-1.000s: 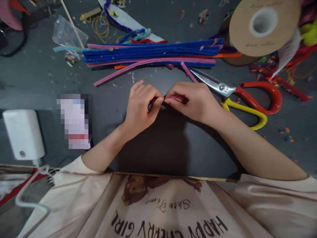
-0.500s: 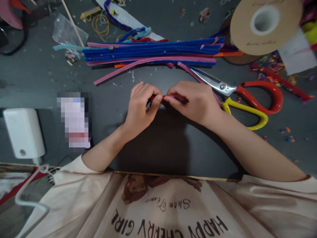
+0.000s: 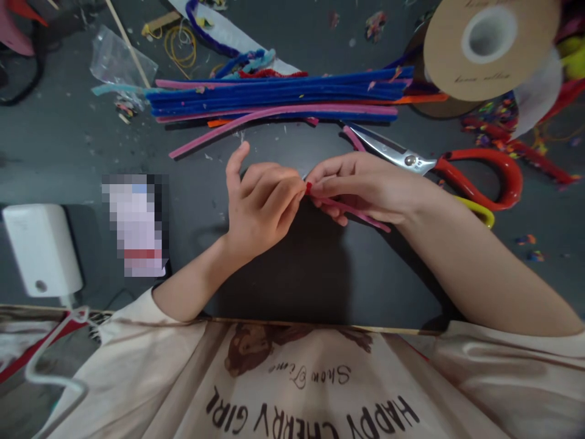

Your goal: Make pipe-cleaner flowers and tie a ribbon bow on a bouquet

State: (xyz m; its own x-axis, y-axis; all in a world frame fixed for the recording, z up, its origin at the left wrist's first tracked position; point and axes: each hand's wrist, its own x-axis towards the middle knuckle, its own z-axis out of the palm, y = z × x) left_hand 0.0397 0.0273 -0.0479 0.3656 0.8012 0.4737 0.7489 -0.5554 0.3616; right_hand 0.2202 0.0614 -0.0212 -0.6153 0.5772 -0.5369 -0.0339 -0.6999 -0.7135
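Observation:
My left hand pinches at a small red pipe cleaner piece, its little finger raised away from the others. Opposite it, tip to tip, my right hand is closed on a pink pipe cleaner, whose free tail slants out below the palm. Just how the red and pink pieces meet is hidden by the fingertips. Behind my right hand lie scissors with one red and one yellow handle, the yellow one partly covered by my forearm.
A bundle of blue and pink pipe cleaners lies across the table beyond my hands. A ribbon spool stands at the back right, near colourful scraps. To the left are a blurred-out phone and a white power bank with a cable.
My right hand has turned, bringing the pink tail from behind the wrist to below the palm. My left hand has rotated, its little finger now lifted, and the red piece shows between the fingertips.

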